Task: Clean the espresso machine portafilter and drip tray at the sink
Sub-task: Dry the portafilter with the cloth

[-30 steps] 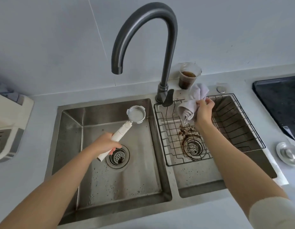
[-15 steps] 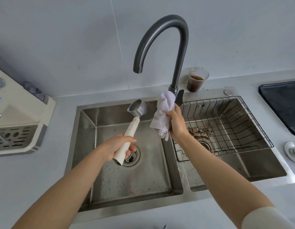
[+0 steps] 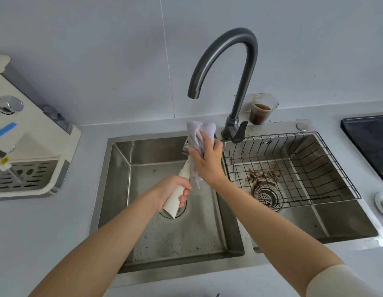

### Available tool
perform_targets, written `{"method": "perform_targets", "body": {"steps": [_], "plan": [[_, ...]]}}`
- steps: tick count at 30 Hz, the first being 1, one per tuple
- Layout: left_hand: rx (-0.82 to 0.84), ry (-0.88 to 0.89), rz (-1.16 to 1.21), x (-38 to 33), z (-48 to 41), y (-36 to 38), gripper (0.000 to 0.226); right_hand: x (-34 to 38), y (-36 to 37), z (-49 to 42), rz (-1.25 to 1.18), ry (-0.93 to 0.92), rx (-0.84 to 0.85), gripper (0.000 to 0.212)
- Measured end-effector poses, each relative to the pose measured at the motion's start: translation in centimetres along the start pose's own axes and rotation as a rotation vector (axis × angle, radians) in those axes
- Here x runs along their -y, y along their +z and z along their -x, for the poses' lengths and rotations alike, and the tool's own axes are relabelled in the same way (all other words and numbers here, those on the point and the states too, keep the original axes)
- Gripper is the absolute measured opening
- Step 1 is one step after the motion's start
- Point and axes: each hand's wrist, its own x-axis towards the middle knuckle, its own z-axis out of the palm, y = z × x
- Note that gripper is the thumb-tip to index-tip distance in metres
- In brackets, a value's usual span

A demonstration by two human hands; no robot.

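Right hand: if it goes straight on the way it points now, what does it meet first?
The cloth that the right hand grips, pressed on the portafilter head; past that, probably the back rim of the sink, though depth is unclear.

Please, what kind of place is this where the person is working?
Most likely a home kitchen counter: a double steel sink with a gooseneck faucet, an espresso machine on the left and a dark cooktop on the right.

Both bare forearms reach forward. The left hand (image 3: 172,192) wraps its fingers round the portafilter (image 3: 171,207) handle. The right hand (image 3: 208,162), just above and beyond those fingers, clutches a cloth (image 3: 200,130) against the portafilter's head.
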Motion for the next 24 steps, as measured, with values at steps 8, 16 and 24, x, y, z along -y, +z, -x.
{"method": "perform_targets", "body": {"steps": [8,16,24], "plan": [[-0.014,0.010,-0.103,0.4,0.0,0.7,0.024,-0.2,0.6,-0.5,0.392,-0.036,-0.073,0.041],[-0.060,0.048,-0.230,1.3,0.4,0.7,0.020,1.0,-1.3,-4.0,-0.068,0.311,0.149,0.026],[-0.223,0.168,-0.816,0.4,0.1,-1.5,0.019,-0.9,-4.0,-5.5,-0.749,0.709,0.319,0.024]]}}
